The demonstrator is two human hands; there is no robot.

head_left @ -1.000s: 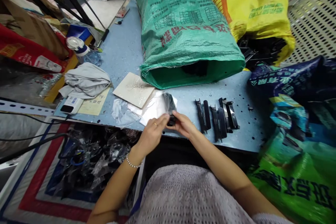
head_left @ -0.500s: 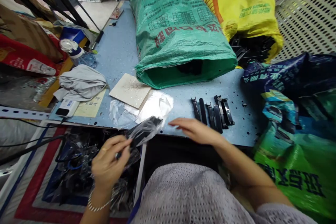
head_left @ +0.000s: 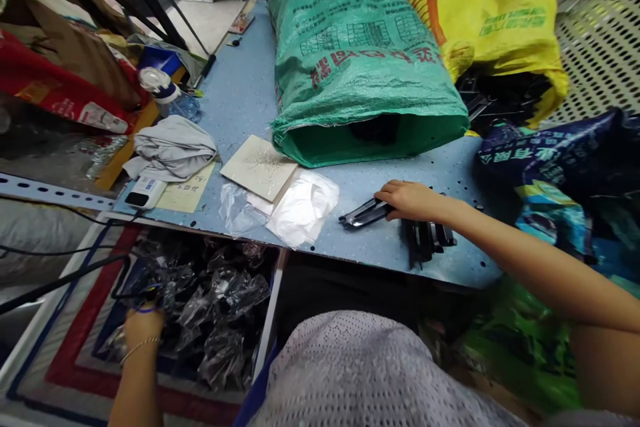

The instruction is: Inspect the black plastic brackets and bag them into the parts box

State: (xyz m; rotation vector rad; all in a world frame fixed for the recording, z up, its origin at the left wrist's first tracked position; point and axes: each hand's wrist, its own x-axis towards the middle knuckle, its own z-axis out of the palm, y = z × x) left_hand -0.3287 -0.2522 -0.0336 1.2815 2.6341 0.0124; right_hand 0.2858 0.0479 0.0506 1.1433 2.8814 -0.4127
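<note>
Right hand [head_left: 400,201] clamped on the black strip [head_left: 364,214]
I judge it light, stiff and slick, best pinched at 1 end, as here; it juts left from the grip, over the table [head_left: 235,87]. The left hand [head_left: 143,327] is down at the bags [head_left: 220,293]; I cannot tell its grip.

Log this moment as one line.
left hand: low by clear-plastic-wrapped black items, grip unclear | right hand: holding slim black plastic pieces at blue speckled tabletop | nearby: open green woven sack
</note>
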